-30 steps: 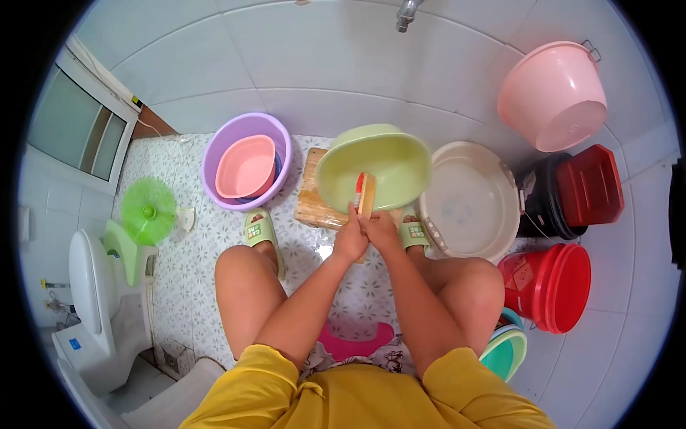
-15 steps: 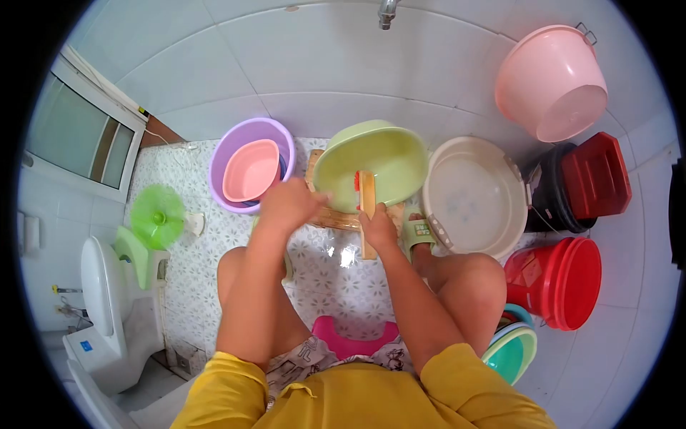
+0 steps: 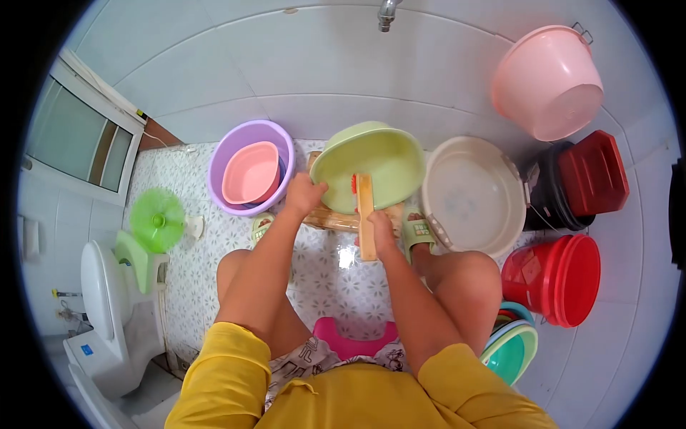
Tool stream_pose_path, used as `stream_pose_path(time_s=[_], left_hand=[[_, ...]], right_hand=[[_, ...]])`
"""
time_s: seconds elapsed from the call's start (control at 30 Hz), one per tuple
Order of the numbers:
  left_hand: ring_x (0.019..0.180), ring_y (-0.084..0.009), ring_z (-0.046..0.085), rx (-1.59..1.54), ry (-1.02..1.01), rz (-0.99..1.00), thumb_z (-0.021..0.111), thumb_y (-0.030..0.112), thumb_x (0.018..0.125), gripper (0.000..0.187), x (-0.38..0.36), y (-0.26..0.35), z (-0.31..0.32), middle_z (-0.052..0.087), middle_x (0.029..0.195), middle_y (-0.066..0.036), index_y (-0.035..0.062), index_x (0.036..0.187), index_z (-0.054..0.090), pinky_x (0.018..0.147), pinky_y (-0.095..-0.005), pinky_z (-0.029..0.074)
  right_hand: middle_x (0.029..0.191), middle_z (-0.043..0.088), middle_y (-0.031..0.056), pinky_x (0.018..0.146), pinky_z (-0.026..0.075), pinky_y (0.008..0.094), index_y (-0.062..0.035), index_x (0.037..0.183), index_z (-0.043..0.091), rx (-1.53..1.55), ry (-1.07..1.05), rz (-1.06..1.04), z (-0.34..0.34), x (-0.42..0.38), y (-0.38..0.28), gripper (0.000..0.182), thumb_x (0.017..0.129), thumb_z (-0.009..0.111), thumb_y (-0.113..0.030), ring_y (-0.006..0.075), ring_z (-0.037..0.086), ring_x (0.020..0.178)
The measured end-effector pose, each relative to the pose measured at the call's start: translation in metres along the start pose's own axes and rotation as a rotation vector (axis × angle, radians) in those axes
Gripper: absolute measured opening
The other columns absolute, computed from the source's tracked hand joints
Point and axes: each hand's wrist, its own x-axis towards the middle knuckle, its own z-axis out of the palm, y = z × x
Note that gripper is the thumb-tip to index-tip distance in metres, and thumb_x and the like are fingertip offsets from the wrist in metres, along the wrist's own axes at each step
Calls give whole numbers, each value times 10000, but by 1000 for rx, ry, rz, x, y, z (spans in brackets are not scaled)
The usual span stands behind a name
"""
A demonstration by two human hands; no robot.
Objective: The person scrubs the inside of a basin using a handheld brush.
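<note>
A light green basin (image 3: 389, 161) stands tilted on a wooden board (image 3: 332, 219), its inside facing me. At its left rim is my left hand (image 3: 306, 194), closed on the rim with the thumb over the edge. My right hand (image 3: 381, 227) is wrapped round a wooden brush (image 3: 366, 214). The brush is upright in view, and its red bristles (image 3: 354, 184) face left in front of the basin's inside.
Left of the basin, a purple basin (image 3: 216, 164) holds a pink one (image 3: 246, 171). To the right are a beige basin (image 3: 475, 196), a black bucket (image 3: 547, 189) and a red bucket (image 3: 547, 279). A faucet (image 3: 386, 16) juts from the wall. A toilet (image 3: 100, 286) stands left.
My left hand has moved up and right to the green basin's rim. The basin has shifted slightly left. My right hand still holds the brush, which has moved little.
</note>
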Motion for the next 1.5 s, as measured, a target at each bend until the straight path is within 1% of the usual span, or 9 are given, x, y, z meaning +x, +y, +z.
stream_pose_path(time_s=[0.1, 0.37, 0.67, 0.9, 1.07, 1.2, 1.27, 1.37, 1.5], left_hand=[[755, -306, 646, -283, 107, 31, 620, 117, 690, 343, -3, -16, 17, 647, 905, -218, -16, 1006, 623, 697, -375, 494], [890, -241, 611, -560, -14, -115, 544, 32, 695, 396, -3, -31, 33, 642, 945, -154, -27, 1085, 572, 781, -330, 467], [889, -241, 605, -609, -155, -102, 493, 16, 742, 478, -18, -28, 29, 599, 1039, -151, 35, 1220, 473, 687, -325, 515], [760, -199, 608, -661, -165, -216, 483, 4, 772, 490, -24, -26, 27, 591, 977, -108, 89, 1253, 443, 530, -287, 530], [737, -190, 609, -642, -172, -194, 489, 1, 768, 484, -23, -29, 24, 595, 971, -109, 90, 1242, 456, 514, -281, 523], [675, -217, 618, -648, -156, -150, 517, -4, 769, 417, -26, -26, 23, 583, 952, -145, -16, 1179, 443, 499, -277, 534], [666, -216, 616, -648, -137, -159, 520, -3, 771, 415, -26, -28, 26, 584, 943, -143, -16, 1179, 444, 499, -277, 533], [661, -213, 615, -654, -144, -185, 524, 1, 777, 408, -22, -35, 30, 585, 933, -138, -14, 1177, 445, 503, -277, 532], [669, -209, 614, -675, -173, -186, 528, 13, 785, 388, -21, -39, 32, 584, 941, -138, -15, 1165, 452, 509, -278, 532]], right_hand=[[930, 536, 141, 419, 506, 332, -21, 1095, 426, 192, -87, -27, 2, 5, 5, 447, 737, 645, -177, 227, 590, 602], [1053, 525, 210, 839, 424, 455, -139, 1364, 274, -771, 414, -598, 16, -10, -2, 771, 691, 649, -150, 370, 557, 929], [994, 560, 218, 755, 470, 479, -270, 1404, 251, -1284, 412, -374, 22, -29, -21, 760, 738, 605, -177, 386, 585, 878], [855, 635, 163, 660, 498, 402, -260, 1403, 297, -1059, 93, -653, 21, -14, 3, 744, 732, 596, -143, 279, 626, 717], [909, 578, 19, 578, 432, 202, -121, 1407, 290, -325, -269, -295, 23, -16, 1, 735, 756, 621, -44, 74, 498, 658], [901, 601, 79, 657, 482, 293, -130, 1398, 313, -416, -208, -436, 12, -2, 19, 719, 763, 649, -139, 169, 573, 699], [981, 606, 156, 774, 466, 361, -72, 1394, 288, -655, 106, -831, 8, 7, 30, 718, 768, 634, -134, 274, 600, 846], [1134, 524, 202, 880, 403, 324, 32, 1265, 404, -619, 317, -649, 14, -6, 19, 541, 780, 610, -89, 267, 511, 1068], [983, 572, 205, 773, 476, 348, 33, 1092, 471, -596, 433, -585, 10, 3, 16, 366, 773, 591, -100, 295, 591, 928]])
